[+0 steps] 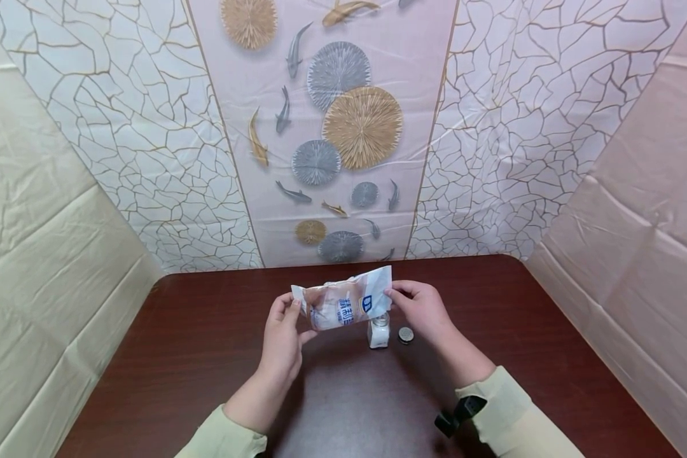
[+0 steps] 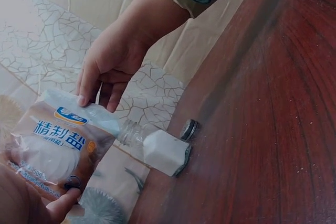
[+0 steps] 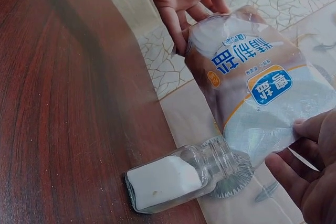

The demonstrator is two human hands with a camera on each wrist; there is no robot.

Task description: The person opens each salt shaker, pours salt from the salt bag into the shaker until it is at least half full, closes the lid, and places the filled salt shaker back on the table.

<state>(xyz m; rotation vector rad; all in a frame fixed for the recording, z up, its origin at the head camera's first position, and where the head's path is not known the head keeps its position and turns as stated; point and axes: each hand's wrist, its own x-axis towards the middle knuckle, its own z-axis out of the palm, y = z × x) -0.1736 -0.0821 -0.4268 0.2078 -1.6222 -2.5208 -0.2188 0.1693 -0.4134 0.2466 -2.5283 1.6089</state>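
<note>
A printed salt bag [image 1: 343, 302] is held up sideways between both hands. At its left end, my left hand [image 1: 283, 340] grips the bag with thumb and fingers. My right hand [image 1: 426, 312] pinches the pale blue right end, thumb in front and fingers behind. Right below that end stands a clear glass jar [image 3: 168, 182], upright and without a lid. White salt fills most of it, up near the shoulder. The bag's lower edge overlaps the jar's threaded mouth [image 3: 220, 158] in the right wrist view. A round metal lid [image 1: 405, 335] lies on the table just right of the jar.
The dark red wooden table [image 1: 206, 356] has a few white specks on it in the left wrist view. Patterned cloth [image 1: 343, 127] hangs behind its far edge, and beige cloth [image 1: 46, 254] on both sides. A black device [image 1: 460, 413] is strapped to the right wrist.
</note>
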